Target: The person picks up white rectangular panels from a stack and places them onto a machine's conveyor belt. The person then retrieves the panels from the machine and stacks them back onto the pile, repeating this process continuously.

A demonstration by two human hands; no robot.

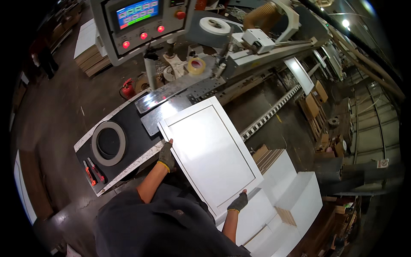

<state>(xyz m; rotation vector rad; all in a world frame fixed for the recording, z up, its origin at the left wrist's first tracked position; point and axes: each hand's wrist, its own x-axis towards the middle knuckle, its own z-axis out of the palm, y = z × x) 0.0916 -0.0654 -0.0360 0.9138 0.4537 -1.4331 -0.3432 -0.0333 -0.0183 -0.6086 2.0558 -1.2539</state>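
Observation:
A white framed door panel (pixel 209 150) lies tilted across the black machine table (pixel 137 137), its far corner toward the machine head. My left hand (pixel 166 156), in a dark glove, grips the panel's left edge. My right hand (pixel 238 202), also gloved, holds the panel's near right corner. Both hands carry it between them.
A control box with a coloured screen (pixel 138 13) and red lit buttons stands behind the table. Rolls of tape (pixel 196 65) sit near the machine head. A grey ring (pixel 108 143) and orange cutters (pixel 90 173) lie on the table's left. White panels are stacked (pixel 291 201) at right.

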